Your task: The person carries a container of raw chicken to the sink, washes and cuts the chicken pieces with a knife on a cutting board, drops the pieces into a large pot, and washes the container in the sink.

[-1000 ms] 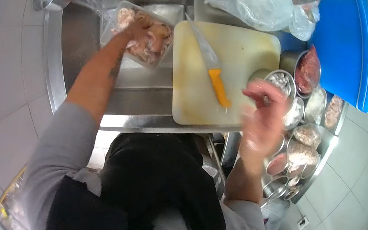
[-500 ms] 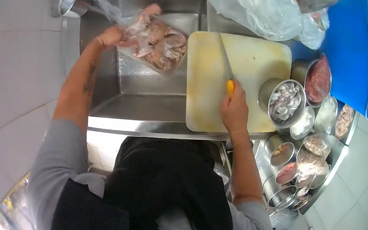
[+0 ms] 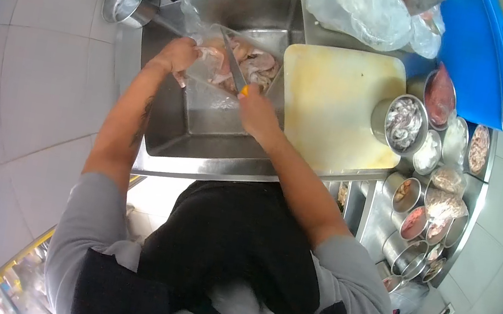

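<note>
While the right hand (image 3: 258, 111) wraps its fingers around the knife (image 3: 232, 63), blade over meat (image 3: 261, 65) in a clear tub (image 3: 210, 91) in the sink (image 3: 222, 131), the left hand (image 3: 176, 56) bends its fingers by the meat, their grip unclear.

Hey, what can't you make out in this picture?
All in the head view:
Knife handle: mostly hidden by the right hand.
Whether the left hand grips meat: hidden behind that hand.
Blue object: far end cut off by the top edge.
White bag: contents blurred by cloudy plastic.
</note>
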Motion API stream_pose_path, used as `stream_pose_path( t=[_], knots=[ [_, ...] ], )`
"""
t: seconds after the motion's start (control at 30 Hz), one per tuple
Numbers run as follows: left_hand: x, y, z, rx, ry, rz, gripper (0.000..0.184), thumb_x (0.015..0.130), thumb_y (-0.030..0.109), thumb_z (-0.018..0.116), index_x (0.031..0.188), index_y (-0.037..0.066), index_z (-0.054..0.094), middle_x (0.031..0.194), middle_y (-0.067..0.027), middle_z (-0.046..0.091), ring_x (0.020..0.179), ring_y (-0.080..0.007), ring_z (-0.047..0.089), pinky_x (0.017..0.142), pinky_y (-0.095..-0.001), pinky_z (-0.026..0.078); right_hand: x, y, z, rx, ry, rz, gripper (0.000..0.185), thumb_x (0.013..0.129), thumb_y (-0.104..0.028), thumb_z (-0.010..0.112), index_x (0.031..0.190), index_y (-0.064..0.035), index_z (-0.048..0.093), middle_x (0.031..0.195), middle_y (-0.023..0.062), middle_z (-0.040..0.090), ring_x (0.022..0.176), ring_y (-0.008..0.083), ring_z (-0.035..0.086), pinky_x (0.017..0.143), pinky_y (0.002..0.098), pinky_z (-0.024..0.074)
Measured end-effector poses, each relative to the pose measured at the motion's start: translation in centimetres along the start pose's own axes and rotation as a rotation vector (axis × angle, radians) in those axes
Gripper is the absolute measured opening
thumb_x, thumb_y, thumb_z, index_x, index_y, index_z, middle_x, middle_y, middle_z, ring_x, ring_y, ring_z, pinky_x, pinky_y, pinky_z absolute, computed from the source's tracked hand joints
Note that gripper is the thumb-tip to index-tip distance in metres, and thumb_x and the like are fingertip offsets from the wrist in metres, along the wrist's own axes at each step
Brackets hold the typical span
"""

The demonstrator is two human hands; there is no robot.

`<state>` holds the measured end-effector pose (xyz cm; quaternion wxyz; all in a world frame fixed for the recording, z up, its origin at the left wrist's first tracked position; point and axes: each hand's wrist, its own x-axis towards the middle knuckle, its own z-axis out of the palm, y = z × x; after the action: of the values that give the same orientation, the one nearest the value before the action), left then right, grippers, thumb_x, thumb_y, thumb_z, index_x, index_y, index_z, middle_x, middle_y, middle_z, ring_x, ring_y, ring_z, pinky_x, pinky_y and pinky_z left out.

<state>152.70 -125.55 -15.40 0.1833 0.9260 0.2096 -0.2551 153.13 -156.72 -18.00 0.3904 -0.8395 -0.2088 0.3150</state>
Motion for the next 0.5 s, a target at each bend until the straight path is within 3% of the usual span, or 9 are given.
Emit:
stream_pose_path(
  t=[0.07, 0.17, 0.23, 0.33, 0.43, 0.5],
  knots=[
    [-0.8, 1.1, -0.3, 0.015, -0.051, 0.026, 0.042, 0.101, 0.028, 0.059, 0.123, -0.005, 0.072, 0.13, -0.0305, 0.069, 0.118, -0.0448, 0.069, 0.104, -0.0513, 0.054, 0.9, -0.8, 1.3, 0.013, 0.02, -0.03, 0.028, 0.109, -0.026, 0.056, 0.12, -0.001, 0.052, 0.106, 0.0352, 0.071, 0.105, 0.0569, 0.067, 0.089, 0.0652, 0.0514],
    [-1.6, 3.1, -0.4, 0.101, 0.052, 0.122, 0.038, 0.099, 0.021, 0.061, 0.126, -0.004, 0.07, 0.127, -0.0301, 0.07, 0.117, -0.0452, 0.07, 0.103, -0.0527, 0.055, 2.3, -2.2, 2.2, 0.137, 0.04, -0.047, 0.031, 0.108, -0.025, 0.056, 0.125, 0.0, 0.052, 0.106, 0.0337, 0.072, 0.104, 0.0559, 0.068, 0.089, 0.065, 0.0516],
    [-2.0, 4.5, -1.4, 0.268, 0.07, 0.216, 0.026, 0.098, 0.014, 0.06, 0.118, -0.001, 0.068, 0.121, -0.0322, 0.071, 0.115, -0.05, 0.068, 0.096, -0.0554, 0.056, 4.1, -2.3, 3.0, 0.098, 0.079, -0.061, 0.034, 0.107, -0.024, 0.058, 0.128, 0.0016, 0.051, 0.107, 0.0334, 0.072, 0.102, 0.0552, 0.069, 0.089, 0.0648, 0.0522],
    [-2.3, 6.4, -2.9, 0.363, 0.194, 0.357, 0.029, 0.094, 0.011, 0.061, 0.121, 0.002, 0.068, 0.118, -0.0323, 0.072, 0.111, -0.0494, 0.07, 0.092, -0.0555, 0.057, 6.2, -2.4, 2.5, 0.167, 0.159, -0.095, 0.035, 0.106, -0.022, 0.059, 0.128, 0.0027, 0.05, 0.111, 0.0348, 0.071, 0.102, 0.0539, 0.07, 0.09, 0.0632, 0.053],
    [-1.5, 7.8, -3.9, 0.376, 0.297, 0.404, 0.031, 0.093, 0.011, 0.061, 0.123, 0.007, 0.069, 0.111, -0.0298, 0.074, 0.106, -0.0472, 0.072, 0.091, -0.0558, 0.058, 8.4, -2.7, 1.3, 0.174, 0.303, -0.223, 0.037, 0.105, -0.02, 0.059, 0.132, 0.0029, 0.049, 0.11, 0.0354, 0.071, 0.102, 0.0539, 0.07, 0.089, 0.0627, 0.054],
    [0.0, 9.1, -4.8, 0.336, 0.342, 0.395, 0.03, 0.093, 0.011, 0.062, 0.121, 0.007, 0.07, 0.108, -0.028, 0.075, 0.105, -0.0466, 0.072, 0.09, -0.0558, 0.058, 8.4, -2.7, 1.4, 0.198, 0.312, -0.175, 0.038, 0.105, -0.018, 0.059, 0.133, 0.0053, 0.047, 0.108, 0.0364, 0.07, 0.103, 0.0542, 0.07, 0.088, 0.0618, 0.0549]
  ],
)
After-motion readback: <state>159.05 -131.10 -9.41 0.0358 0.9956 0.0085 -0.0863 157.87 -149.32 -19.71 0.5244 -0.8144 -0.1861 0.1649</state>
